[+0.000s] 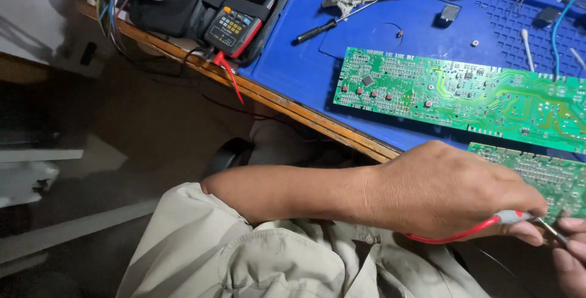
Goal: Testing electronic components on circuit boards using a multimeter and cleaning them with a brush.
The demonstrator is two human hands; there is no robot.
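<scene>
— blue work mat (317, 72) on a wooden bench, long green circuit board (464, 93) lying at two o'clock.
— and the left hand (452, 194)?
— pinched shut on a red multimeter probe (510, 217), tip at a second green board (543, 176) at four o'clock.
— right hand (571, 255)?
— only fingertips at the frame edge; grip, cannot tell. multimeter (241, 14) sits at eleven o'clock.

Green circuit board (464, 93), blue mat (305, 66), red probe (482, 229)

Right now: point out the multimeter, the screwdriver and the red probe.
multimeter (239, 18), head view, on its keypad.
screwdriver (317, 30), head view, on its black handle.
red probe (511, 216), head view, on the grey-and-red grip pinched in the left hand (448, 191).
</scene>
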